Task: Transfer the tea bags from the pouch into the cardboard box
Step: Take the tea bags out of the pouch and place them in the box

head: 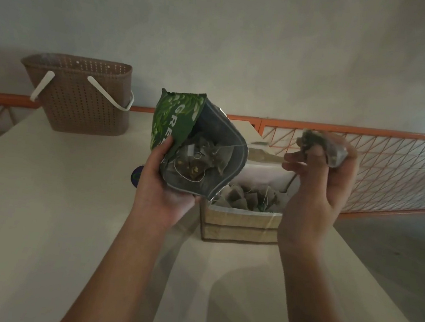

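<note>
With the left hand (162, 178) gripping the open green tea pouch (194, 145) over the bench (39, 206), the right hand (319, 179), clutching tea bags (322, 147), should lower over the cardboard box (241, 223) before releasing.

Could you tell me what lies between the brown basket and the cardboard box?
In the head view, the green pouch, gripped by the left hand, sits between basket and box.
</note>
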`<move>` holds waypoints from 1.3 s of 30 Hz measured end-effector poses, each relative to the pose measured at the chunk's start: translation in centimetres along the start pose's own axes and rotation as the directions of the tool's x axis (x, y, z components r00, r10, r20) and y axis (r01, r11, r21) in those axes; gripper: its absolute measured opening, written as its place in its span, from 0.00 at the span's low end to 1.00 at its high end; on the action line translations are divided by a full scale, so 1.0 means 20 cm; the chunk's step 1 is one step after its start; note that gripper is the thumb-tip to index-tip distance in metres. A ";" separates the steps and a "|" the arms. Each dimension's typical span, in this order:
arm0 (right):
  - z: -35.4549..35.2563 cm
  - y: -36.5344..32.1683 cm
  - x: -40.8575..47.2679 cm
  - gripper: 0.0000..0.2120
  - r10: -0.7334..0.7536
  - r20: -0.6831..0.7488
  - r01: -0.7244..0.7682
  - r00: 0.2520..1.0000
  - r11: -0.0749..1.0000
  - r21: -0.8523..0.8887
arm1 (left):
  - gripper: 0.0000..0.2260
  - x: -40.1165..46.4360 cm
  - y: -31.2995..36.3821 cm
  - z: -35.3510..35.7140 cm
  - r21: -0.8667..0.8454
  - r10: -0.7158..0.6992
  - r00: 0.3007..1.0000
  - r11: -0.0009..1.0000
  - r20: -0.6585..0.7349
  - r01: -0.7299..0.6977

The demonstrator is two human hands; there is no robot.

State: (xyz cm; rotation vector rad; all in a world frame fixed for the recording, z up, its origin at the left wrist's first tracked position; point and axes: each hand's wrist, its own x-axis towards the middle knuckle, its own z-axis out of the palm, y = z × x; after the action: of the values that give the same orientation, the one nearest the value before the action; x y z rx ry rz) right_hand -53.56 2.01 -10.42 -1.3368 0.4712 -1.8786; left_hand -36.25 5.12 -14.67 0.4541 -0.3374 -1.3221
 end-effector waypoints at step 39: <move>0.13 0.19 -0.16 0.19 0.403 0.375 0.059 0.835 0.612 -0.788 | 0.26 0.01 0.02 -0.02 0.051 0.005 1.000 0.999 -0.002 -0.005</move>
State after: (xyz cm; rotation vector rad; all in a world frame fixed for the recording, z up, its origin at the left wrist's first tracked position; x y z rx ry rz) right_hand -49.23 2.41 -13.89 -2.1863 1.1666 -1.0258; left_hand -35.67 5.11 -14.75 0.4975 -0.3710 -1.3105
